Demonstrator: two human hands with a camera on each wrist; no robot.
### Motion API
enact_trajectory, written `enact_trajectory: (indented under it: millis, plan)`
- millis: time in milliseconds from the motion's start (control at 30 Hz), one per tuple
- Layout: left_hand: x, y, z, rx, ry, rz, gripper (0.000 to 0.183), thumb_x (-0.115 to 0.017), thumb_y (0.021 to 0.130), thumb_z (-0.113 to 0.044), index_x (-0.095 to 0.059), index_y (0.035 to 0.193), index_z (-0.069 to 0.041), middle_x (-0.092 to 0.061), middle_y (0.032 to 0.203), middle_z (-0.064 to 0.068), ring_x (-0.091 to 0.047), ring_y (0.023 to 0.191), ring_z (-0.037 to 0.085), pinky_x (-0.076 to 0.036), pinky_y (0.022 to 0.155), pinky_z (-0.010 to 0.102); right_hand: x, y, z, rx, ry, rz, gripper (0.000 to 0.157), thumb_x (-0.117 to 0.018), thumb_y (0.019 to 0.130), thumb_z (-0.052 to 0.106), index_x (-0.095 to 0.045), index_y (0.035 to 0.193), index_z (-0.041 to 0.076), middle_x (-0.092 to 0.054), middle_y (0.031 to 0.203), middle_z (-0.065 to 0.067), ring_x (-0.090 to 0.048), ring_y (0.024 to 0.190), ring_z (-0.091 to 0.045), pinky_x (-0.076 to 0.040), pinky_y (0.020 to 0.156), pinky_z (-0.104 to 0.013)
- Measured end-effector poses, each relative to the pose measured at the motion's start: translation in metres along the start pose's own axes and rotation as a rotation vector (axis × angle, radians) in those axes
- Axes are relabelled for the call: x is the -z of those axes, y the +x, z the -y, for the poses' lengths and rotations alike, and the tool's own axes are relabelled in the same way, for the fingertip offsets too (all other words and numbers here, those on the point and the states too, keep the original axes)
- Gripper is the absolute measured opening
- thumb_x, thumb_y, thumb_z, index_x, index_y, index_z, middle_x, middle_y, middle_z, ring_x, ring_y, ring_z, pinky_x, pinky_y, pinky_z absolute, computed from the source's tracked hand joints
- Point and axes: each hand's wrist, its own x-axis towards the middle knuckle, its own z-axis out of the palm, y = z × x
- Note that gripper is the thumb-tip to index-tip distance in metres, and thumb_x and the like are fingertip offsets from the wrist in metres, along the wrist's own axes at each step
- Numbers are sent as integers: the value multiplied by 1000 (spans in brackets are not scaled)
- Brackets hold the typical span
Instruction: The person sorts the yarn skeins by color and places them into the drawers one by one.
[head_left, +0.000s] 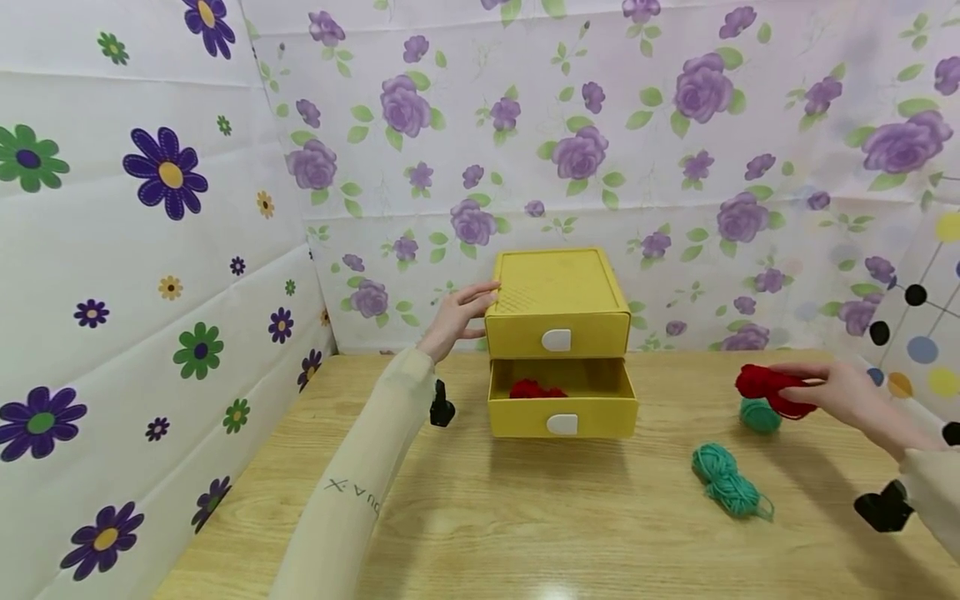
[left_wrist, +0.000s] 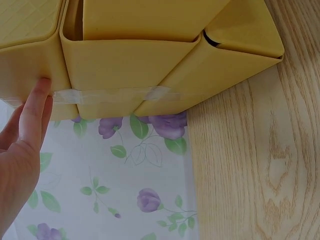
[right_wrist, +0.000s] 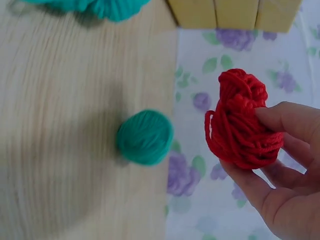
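Observation:
A yellow drawer unit (head_left: pixel 558 279) stands at the back of the table. Its lower visible drawer (head_left: pixel 525 419) is pulled out, with red yarn (head_left: pixel 534 389) inside. My left hand (head_left: pixel 457 317) rests on the unit's left side; in the left wrist view one extended finger (left_wrist: pixel 36 112) touches the yellow wall. Over at the right, my right hand (head_left: pixel 847 396) holds a red yarn skein (right_wrist: pixel 242 125) between thumb and fingers, raised above the table. Below it lies a round teal yarn ball (right_wrist: pixel 146 137). A teal yarn skein (head_left: pixel 727 482) lies nearer the front.
The wooden table (head_left: pixel 480 517) reaches back to a floral cloth wall (head_left: pixel 517 175). A second flowered sheet (head_left: pixel 135 275) borders the left side, and a dotted one (head_left: pixel 918 333) the right. Clear tape (left_wrist: pixel 165 93) runs across the unit's side.

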Motion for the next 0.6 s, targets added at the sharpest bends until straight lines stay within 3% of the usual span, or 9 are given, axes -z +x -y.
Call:
enact_trajectory:
  millis: [133,367,600]
  plan:
    - [0,0,0,2,-2,0,40,-58,90,-33,-54,128,-19,-48,127,0,-47,106,25,-48,76,41,-2,1,15,57,26,4,57,-63,86,30,-47,128,-6,-45,121,-32,-54,96,-39,-47,67,-35]
    - [0,0,1,10,-3,1,40,-57,90,-32,-54,128,-19,-48,128,1,-47,106,26,-48,76,40,-4,2,33,80,26,14,56,-63,86,29,-47,130,-2,-46,120,-32,-54,96,-40,-46,61,-31]
    - [1,1,0,2,2,2,40,-57,90,-33,-55,128,-20,-48,127,-1,-47,106,25,-48,75,40,-6,4,49,92,5,43,54,-64,85,32,-51,129,3,-55,112,-25,-60,84,-25,-47,61,-32]
